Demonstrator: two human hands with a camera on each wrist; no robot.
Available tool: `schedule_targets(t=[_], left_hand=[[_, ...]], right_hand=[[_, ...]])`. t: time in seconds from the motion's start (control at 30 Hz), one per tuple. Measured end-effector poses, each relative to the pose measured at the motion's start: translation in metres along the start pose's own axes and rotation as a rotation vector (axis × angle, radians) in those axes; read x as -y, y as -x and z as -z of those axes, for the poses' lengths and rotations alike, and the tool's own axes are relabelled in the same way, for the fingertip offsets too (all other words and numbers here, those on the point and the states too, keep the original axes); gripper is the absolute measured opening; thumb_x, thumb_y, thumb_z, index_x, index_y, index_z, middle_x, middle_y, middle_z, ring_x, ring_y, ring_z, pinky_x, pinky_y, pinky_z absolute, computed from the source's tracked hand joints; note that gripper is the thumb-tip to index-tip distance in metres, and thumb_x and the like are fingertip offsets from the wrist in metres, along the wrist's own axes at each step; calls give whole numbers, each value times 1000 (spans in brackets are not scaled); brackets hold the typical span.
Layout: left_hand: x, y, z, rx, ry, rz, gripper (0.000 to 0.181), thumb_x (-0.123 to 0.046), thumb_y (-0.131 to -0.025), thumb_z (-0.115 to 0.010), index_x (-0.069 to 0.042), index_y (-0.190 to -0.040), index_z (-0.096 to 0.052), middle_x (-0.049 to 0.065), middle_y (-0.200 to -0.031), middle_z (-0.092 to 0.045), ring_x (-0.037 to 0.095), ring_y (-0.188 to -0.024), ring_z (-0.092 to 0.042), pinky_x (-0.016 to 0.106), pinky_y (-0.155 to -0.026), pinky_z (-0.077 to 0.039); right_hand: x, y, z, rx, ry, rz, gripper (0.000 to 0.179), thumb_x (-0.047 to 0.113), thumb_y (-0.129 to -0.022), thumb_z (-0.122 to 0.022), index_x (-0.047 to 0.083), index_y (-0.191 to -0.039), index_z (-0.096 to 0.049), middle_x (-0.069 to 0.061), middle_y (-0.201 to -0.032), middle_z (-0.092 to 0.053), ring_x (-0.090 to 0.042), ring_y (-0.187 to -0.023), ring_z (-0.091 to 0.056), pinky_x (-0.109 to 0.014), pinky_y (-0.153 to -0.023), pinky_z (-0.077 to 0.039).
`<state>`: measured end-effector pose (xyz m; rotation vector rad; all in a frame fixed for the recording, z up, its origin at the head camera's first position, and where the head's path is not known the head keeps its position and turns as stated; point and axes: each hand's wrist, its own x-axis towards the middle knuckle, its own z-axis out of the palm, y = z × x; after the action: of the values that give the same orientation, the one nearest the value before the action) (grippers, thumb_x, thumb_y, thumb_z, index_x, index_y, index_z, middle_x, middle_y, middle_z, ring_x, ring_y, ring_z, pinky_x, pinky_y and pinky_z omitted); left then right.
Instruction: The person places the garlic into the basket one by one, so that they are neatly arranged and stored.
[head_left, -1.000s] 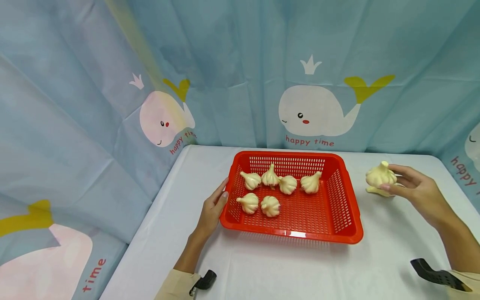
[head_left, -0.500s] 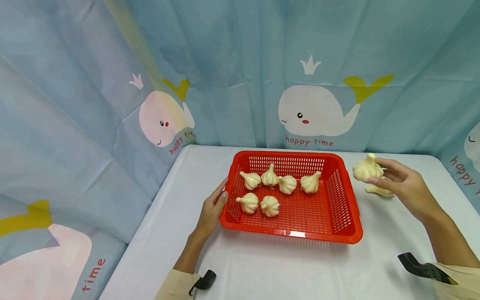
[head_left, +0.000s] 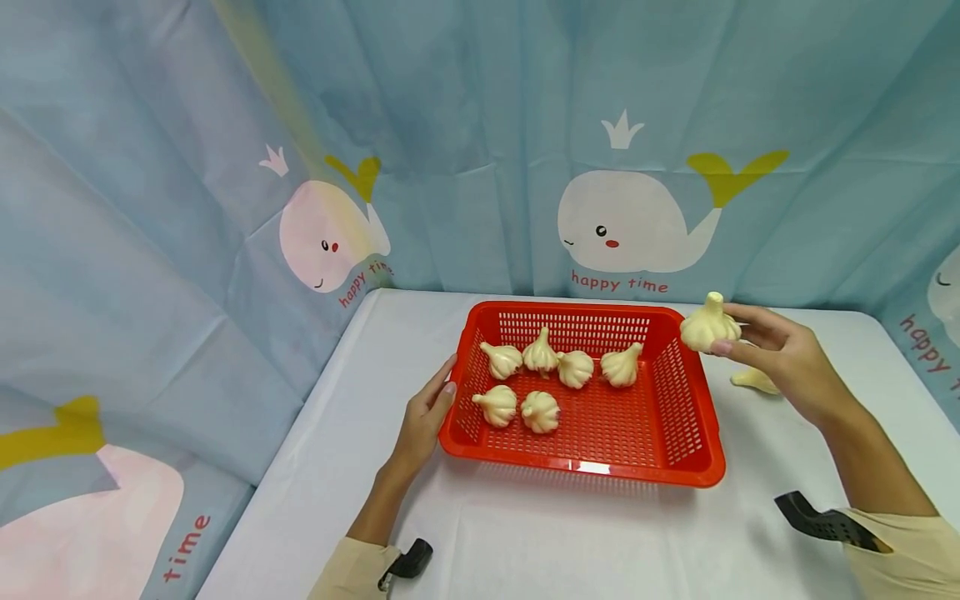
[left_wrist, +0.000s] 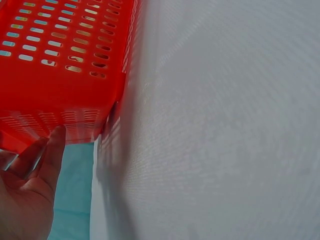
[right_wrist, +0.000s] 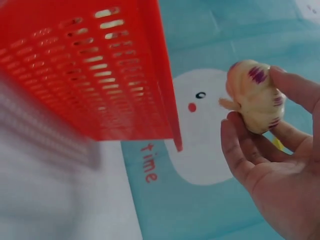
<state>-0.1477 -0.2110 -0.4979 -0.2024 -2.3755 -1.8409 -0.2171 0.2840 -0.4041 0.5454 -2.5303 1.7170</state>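
In the head view, my right hand [head_left: 787, 358] pinches a garlic bulb [head_left: 708, 325] between thumb and fingers, its stem pointing up. The bulb overlaps the right rim of a red plastic basket [head_left: 645, 475]. Purple streaks mark the underside of this garlic in the right wrist view, where it is held beside the basket wall [right_wrist: 100, 75]. My left hand [head_left: 423, 421] rests its extended fingers and thumb against the basket's left side. Several garlic bulbs [head_left: 498, 406] lie inside, mostly toward the left and back.
Another pale garlic piece [head_left: 756, 381] lies on the white table [head_left: 570, 550] right of the basket, partly hidden behind my right hand. A blue whale-print curtain [head_left: 480, 125] hangs behind the table and along its left side.
My right hand has carried the garlic bulb left and upward, from above the one on the table to the basket's right rim. The left hand and basket have stayed in place.
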Motion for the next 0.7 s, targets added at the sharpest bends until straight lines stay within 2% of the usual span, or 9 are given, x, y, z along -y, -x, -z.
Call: schedule_targets(t=[0.17,0.37,0.6,0.7], left_hand=[[1,-1,0,-2,1,-5,51,-34,-114,-49,-30,-164,-43,-8,-166,-43,18,-153,-44,35,-114,-46],[2,-1,0,-1,8,-7,50,-34,-114,-49,-30,-163,-44,-9,-166,-44,17,-152,-45,34,-114,-47],[4,-3,0,2,24,-8,50,-33,-114,-49,-29,-163,-44,-9,-166,-44,15,-153,-42,28,-115,-45],[4,-3,0,4,33,-11,50,-31,-114,-49,-28,-163,-43,-9,-167,-43,13,-153,-41,25,-117,-42]], right_hand=[[9,-6,-5,0,40,-33,54,13,-104,-66,9,-156,-51,18,-128,-66,1,-107,-68,-11,-86,-57],[23,-15,-11,1,23,-52,52,15,-105,-66,9,-154,-52,17,-131,-66,-1,-109,-68,-12,-89,-56],[33,-26,-17,43,-7,-48,52,15,-104,-67,8,-154,-52,18,-125,-71,-1,-111,-69,-10,-93,-51],[36,-31,-21,54,-29,-27,50,13,-104,-67,7,-152,-54,15,-123,-72,-4,-110,-71,-12,-93,-53]])
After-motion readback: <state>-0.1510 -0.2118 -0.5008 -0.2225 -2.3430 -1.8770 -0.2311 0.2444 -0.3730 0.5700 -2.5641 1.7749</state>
